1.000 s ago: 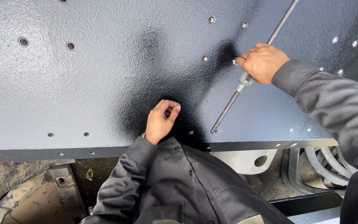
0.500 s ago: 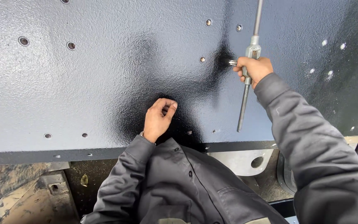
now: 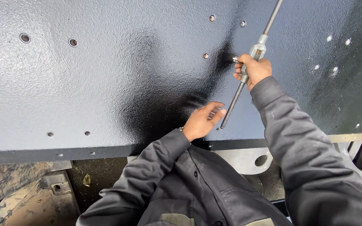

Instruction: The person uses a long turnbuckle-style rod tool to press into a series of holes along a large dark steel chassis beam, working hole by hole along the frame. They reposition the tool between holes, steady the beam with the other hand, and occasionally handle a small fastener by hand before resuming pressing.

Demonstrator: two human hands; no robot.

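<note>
A large black painted metal panel [image 3: 105, 83] with several small drilled holes fills the view. My right hand [image 3: 253, 70] grips the middle of a long silver tap wrench [image 3: 248, 67], whose bar runs from the upper right down to the lower left against the panel. My left hand [image 3: 203, 121] is raised lower down, fingers spread, its fingertips close to the lower end of the bar. It holds nothing. Both arms wear dark grey sleeves.
Holes [image 3: 206, 55] sit just left of the wrench, and others [image 3: 24, 37] lie at the upper left. The panel's lower edge [image 3: 63, 152] crosses the frame. Below it are a light grey bracket [image 3: 248, 161] and rusty parts [image 3: 30, 196].
My right hand has turned the tap wrench so the bar tilts again. My left hand has opened and moved right toward the bar's lower end.
</note>
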